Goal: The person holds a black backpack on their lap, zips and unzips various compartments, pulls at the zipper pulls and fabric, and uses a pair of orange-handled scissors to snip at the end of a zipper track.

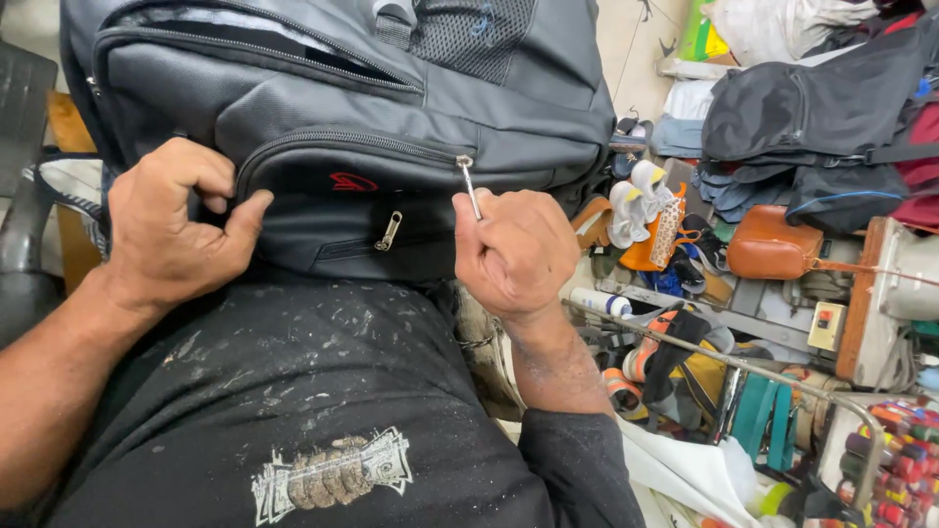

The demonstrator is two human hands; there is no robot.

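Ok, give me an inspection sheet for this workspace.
Surface: the backpack rests on the person's lap, against a dark, dust-flecked shirt.
Job's things: grey backpack, front pocket zip closed; metal zip pull at its right end; a second pull hangs free lower down.
Clutter: bags, a brown pouch, shoes and thread spools heaped to the right.
Grippers: left hand pinches the pocket's left edge; right hand pinches the zip pull.
Cables: nothing seen for certain.
Surroundings: a switch box beside a sewing machine, partly out of view.
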